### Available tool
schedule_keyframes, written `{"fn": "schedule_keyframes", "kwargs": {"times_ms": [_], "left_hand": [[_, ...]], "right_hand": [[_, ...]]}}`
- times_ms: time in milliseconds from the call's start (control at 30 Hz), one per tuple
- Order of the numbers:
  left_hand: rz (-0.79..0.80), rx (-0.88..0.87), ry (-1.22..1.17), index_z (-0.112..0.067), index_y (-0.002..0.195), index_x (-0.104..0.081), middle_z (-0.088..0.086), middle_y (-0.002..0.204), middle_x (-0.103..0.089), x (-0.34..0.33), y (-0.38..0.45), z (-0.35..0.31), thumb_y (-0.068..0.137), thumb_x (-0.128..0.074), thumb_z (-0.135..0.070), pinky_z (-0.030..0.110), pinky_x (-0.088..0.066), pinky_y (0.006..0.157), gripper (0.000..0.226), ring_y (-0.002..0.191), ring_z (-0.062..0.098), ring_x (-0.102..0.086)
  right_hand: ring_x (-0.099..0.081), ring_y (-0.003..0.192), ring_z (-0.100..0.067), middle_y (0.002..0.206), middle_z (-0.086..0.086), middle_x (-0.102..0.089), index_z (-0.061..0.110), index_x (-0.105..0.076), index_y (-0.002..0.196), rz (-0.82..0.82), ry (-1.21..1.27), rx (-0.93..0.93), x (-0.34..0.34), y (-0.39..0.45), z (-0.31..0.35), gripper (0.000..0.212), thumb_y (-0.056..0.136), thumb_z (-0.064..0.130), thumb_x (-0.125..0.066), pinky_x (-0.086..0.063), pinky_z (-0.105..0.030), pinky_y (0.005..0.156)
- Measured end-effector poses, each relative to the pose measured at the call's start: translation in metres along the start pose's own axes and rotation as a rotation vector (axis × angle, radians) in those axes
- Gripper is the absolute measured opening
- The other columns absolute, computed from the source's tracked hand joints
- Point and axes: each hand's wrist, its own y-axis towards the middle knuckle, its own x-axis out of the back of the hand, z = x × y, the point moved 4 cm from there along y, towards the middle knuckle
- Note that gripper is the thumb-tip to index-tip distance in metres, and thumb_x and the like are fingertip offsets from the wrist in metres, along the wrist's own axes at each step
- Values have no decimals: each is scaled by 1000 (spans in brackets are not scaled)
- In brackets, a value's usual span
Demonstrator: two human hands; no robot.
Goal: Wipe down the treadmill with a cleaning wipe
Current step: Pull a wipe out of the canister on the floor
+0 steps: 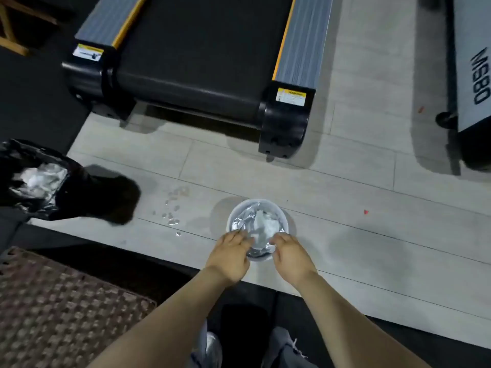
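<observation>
Treadmill (pixel 191 62) fills the upper frame; below centre, my left hand (pixel 229 257) and right hand (pixel 291 257) pinch the foil liner in a white wipe tub (pixel 257 228) on the floor (pixel 372 235), a wipe (pixel 261 225) poking up between them.

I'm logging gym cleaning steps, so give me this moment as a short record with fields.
stage: getting a wipe, treadmill not yet wiped
left hand: at the near rim of the wipe tub
right hand: at the tub's near rim, fingers on the foil liner
wipe: white, sticking up inside the tub
treadmill: beyond the tub, untouched
black bag: far left, crumpled white material inside
</observation>
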Motion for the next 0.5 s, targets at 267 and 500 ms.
{"fn": "schedule_keyframes", "kwargs": {"times_ms": [267, 500], "left_hand": [[-97, -82, 214, -22, 153, -26, 0, 165, -6, -30, 80, 17, 93, -47, -25, 36, 7, 121, 63, 152, 17, 3], [-128, -70, 222, -29, 148, -40, -8, 160, -22, -30, 115, 37, 96, -46, -28, 37, 0, 119, 52, 150, 16, -6]], "right_hand": [[-56, 118, -25, 131, -10, -58, 7, -56, 129, 128, 2, -125, -56, 108, -29, 35, 98, 5, -39, -44, -29, 98], [-59, 117, -28, 127, -13, -61, 3, -58, 125, 74, -176, -202, -96, 155, -38, 32, 98, 6, -42, -50, -32, 90]]}}
